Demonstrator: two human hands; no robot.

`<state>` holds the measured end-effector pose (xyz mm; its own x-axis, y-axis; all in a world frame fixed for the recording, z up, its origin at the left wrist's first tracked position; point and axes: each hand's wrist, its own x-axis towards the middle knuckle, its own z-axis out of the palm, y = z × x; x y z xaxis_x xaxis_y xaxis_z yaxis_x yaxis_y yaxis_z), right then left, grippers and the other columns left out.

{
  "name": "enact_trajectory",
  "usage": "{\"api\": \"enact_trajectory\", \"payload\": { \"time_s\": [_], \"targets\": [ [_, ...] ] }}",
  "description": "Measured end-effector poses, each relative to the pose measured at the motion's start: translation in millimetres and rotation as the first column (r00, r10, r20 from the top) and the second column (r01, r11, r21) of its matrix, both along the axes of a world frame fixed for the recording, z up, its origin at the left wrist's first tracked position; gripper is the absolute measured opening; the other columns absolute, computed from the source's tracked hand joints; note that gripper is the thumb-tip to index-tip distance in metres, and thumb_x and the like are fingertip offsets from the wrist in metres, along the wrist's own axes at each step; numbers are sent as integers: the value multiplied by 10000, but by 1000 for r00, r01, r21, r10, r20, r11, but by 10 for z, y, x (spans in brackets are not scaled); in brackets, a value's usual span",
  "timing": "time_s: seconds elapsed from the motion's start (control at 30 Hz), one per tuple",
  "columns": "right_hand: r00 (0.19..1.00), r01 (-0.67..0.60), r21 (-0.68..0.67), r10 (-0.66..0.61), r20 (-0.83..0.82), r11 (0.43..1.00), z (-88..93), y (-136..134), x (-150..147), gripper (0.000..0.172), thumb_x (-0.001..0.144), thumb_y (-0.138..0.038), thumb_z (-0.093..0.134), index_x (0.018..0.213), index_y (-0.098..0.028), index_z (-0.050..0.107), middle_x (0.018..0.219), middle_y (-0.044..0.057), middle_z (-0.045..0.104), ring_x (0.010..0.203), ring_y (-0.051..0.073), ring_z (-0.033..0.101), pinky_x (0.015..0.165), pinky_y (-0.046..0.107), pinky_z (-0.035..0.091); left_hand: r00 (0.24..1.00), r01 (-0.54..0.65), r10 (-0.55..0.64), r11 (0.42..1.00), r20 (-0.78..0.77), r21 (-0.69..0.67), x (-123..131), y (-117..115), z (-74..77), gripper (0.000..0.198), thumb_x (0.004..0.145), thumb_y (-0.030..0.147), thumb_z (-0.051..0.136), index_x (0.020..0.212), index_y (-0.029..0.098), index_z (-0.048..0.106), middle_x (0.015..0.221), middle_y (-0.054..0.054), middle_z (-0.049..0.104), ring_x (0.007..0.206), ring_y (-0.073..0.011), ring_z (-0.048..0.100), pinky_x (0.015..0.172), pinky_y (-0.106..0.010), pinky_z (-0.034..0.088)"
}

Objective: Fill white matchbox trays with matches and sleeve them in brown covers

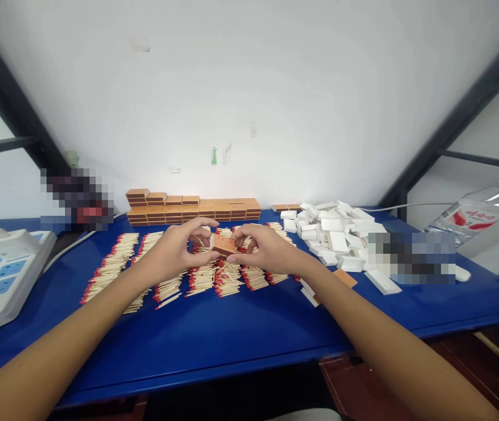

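Between my two hands is an orange-brown matchbox (224, 244), held just above the matches. My left hand (178, 248) pinches its left end, where a bit of white tray shows. The fingers of my right hand (263, 248) grip the opposite end. Under and around both hands, rows of loose red-tipped matches (111, 266) lie side by side on the blue table (197, 333). My wrists and fingers cover parts of the middle rows.
Stacked matchboxes (197, 210) line the wall. To the right lies a heap of white matchbox trays (335, 231), with an orange sleeve (345, 278) near it. A power strip (4, 275) sits at the left, and a clear plastic bottle (477, 210) leans at the right.
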<state>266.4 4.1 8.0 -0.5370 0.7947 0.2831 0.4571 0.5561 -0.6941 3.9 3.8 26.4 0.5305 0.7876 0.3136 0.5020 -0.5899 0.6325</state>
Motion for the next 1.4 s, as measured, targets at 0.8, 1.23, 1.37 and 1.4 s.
{"api": "enact_trajectory", "payload": {
  "time_s": [0.8,1.23,1.37,1.4],
  "targets": [
    [931,94,232,-168,325,968,470,1702,-1111,271,888,-396,837,940,-144,753,961,108,796,826,216,688,720,311,464,600,-784,788,547,136,291,-829,638,42,237,894,457,678,932,223,671,831,-46,764,773,-256,721,805,-375,522],
    [880,142,360,-284,380,922,328,1760,-1488,395,946,-386,767,1231,-140,645,1191,162,748,1046,306,696,834,378,518,553,-827,832,543,42,146,-1323,1110,-233,663,842,393,757,1407,147,513,1423,-207,652,1300,-351,651,1111,-474,506],
    [886,155,393,-304,351,906,296,1764,-1497,400,973,-376,738,1274,-151,599,1192,147,745,1047,289,684,855,375,509,593,-803,805,590,10,86,-1369,1182,-277,663,870,387,737,1443,142,513,1385,-201,704,1291,-350,678,1078,-465,531],
    [888,153,397,-302,347,905,289,1769,-1507,376,976,-369,733,1258,-157,604,1187,141,746,1042,283,682,852,369,505,602,-796,798,600,4,77,-1373,1189,-282,655,873,384,733,1443,143,520,1374,-195,715,1280,-345,687,1069,-457,538]
  ]
}}
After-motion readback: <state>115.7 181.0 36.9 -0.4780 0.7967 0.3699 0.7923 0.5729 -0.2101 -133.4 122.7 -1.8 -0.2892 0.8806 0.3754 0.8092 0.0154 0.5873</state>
